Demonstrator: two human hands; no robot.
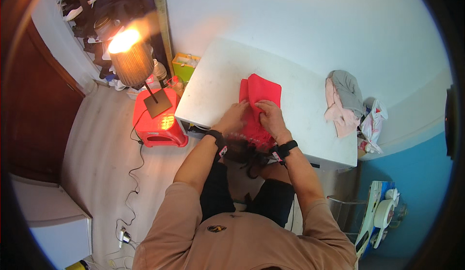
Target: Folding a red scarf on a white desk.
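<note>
A red fringed scarf [264,87] lies folded in layers on the white table [300,108] in front of me. Its fringe hangs down over the near edge, toward my lap. At the scarf's left edge, my left hand [233,117] closes its fingers on the cloth; that hand is slightly blurred. My right hand [272,120] pinches the scarf's right side between thumb and fingers, with the cloth bunched a little there. Both wrists wear black straps. The scarf's underside and part of the fringe are hidden.
To the left, a lit lamp [131,62] stands on a red stool [162,137], its cord trailing over the floor. Grey and pink clothes [343,100] lie at the table's right end, beside a white plastic bag [374,124]. A green box [185,66] stands behind the stool.
</note>
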